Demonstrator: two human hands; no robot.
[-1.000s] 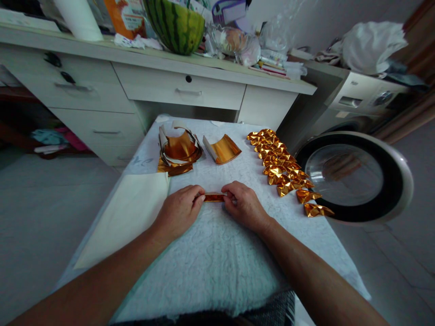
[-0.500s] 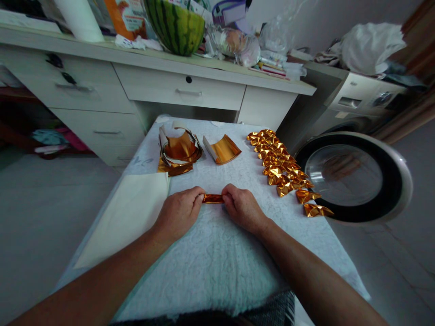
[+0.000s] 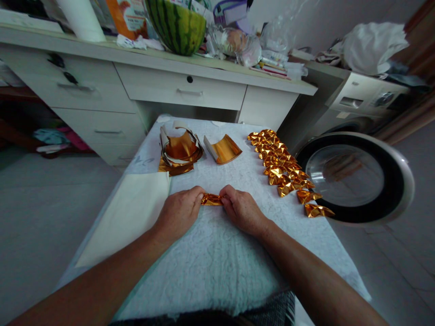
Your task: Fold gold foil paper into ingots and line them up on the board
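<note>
A narrow strip of folded gold foil paper [image 3: 212, 199] is stretched level between my hands, just above or on the cloth-covered table [image 3: 217, 262]. My left hand [image 3: 181, 210] pinches its left end and my right hand [image 3: 240, 208] pinches its right end; the fingertips hide both ends. Beyond the hands lies a curved gold sheet [image 3: 224, 149], with a curled stack of gold sheets [image 3: 180, 149] to its left. Several folded gold pieces [image 3: 277, 158] form rows along the table's right side.
A pale flat sheet [image 3: 125, 217] lies on the table's left side. Past the table stands a white counter [image 3: 210, 72] holding a cut watermelon [image 3: 176, 27]. An open washing machine door [image 3: 353, 176] reaches the table's right edge.
The foil strip between my hands now looks more creased and slightly wider. Both hands keep their grip, with the right hand's fingers shifted very slightly left.
</note>
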